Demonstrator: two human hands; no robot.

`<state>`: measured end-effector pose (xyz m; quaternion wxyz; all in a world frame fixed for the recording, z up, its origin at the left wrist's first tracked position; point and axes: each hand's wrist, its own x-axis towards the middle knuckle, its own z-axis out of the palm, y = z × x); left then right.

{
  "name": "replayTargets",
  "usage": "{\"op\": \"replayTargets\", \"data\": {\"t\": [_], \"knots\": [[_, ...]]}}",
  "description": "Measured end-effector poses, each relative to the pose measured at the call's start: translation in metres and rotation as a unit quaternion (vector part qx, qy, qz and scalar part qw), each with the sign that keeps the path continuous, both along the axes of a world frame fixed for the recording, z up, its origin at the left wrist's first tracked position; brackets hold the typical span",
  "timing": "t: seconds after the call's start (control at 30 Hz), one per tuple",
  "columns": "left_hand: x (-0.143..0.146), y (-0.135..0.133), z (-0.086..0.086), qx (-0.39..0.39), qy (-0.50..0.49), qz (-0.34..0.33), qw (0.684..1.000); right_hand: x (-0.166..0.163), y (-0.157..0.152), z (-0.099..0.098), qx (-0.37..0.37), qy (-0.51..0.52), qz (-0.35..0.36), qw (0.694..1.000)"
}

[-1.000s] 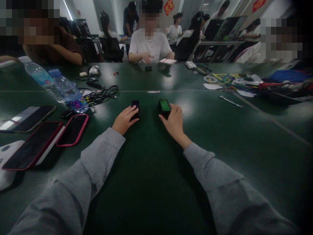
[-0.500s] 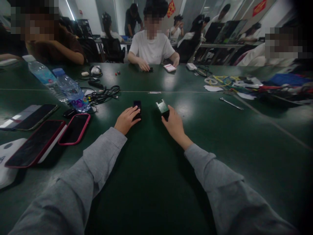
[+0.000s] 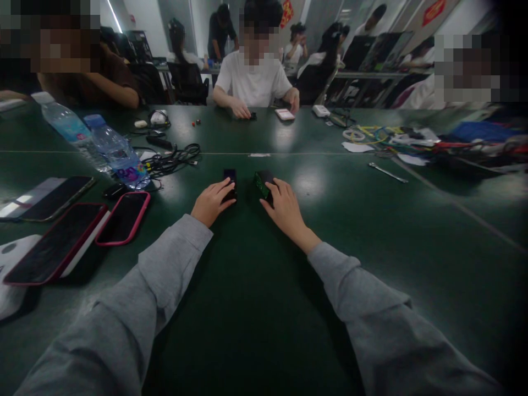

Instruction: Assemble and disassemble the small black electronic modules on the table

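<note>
In the head view my left hand (image 3: 210,204) grips a small black device (image 3: 230,174) on the table, its thumb at the near end and its fingers over the top. The device has a dark, screen-like face; the hand covers its lower part. A little to the right, my right hand (image 3: 287,208) holds a black box with a green circuit board (image 3: 260,185) between thumb and fingers. The green face is turned left, towards the device. A narrow gap separates the two objects. Whether the box rests on the table I cannot tell.
Phones, among them a pink-cased phone (image 3: 124,219), lie on the left beside two plastic bottles (image 3: 119,154) and black cables (image 3: 177,158). On the right are a wrench (image 3: 388,172) and a heap of coloured cables (image 3: 437,144). A person in white (image 3: 253,77) sits opposite.
My right hand has turned the box over, so its green board faces left instead of up, and moved it slightly left. My left hand stays on the black device.
</note>
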<state>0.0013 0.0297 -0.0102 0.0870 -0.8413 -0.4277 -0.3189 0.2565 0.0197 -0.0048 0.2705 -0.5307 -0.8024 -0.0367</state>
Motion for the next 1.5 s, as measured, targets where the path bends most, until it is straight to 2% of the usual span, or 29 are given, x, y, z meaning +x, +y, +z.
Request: {"op": "replayTargets", "data": {"t": [0.13, 0.23, 0.37, 0.43, 0.57, 0.83, 0.97, 1.13, 1.3, 1.5], "knots": [[0.001, -0.001, 0.001, -0.005, 0.003, 0.004, 1.000, 0.004, 0.008, -0.009, -0.008, 0.089, -0.021, 0.996], [0.002, -0.002, 0.002, -0.009, 0.006, 0.007, 1.000, 0.006, 0.017, -0.014, -0.042, 0.144, -0.028, 0.988], [0.002, -0.002, 0.002, -0.023, 0.003, 0.011, 1.000, 0.006, 0.019, -0.009, -0.081, 0.180, -0.053, 0.979], [0.001, -0.002, 0.001, -0.029, 0.001, 0.010, 1.000, 0.005, 0.016, -0.003, -0.059, 0.153, -0.066, 0.984], [0.001, -0.001, 0.000, -0.028, 0.001, 0.008, 1.000, -0.001, 0.007, 0.008, 0.000, 0.026, -0.062, 0.998], [0.002, -0.001, 0.001, -0.025, -0.001, 0.006, 1.000, -0.016, -0.002, 0.008, 0.003, -0.063, 0.024, 0.998], [0.002, -0.001, 0.001, -0.033, 0.003, 0.010, 0.999, -0.017, -0.002, 0.004, -0.004, -0.055, 0.037, 0.998], [0.005, -0.004, 0.002, -0.049, 0.006, 0.016, 0.999, -0.015, 0.000, -0.002, -0.025, -0.002, -0.005, 1.000], [0.018, -0.005, -0.006, -0.084, -0.045, 0.020, 0.995, -0.017, 0.004, -0.003, -0.065, 0.050, -0.045, 0.996], [0.037, -0.003, -0.015, -0.080, -0.105, 0.060, 0.989, -0.017, 0.009, -0.003, -0.057, 0.066, -0.079, 0.993]]}}
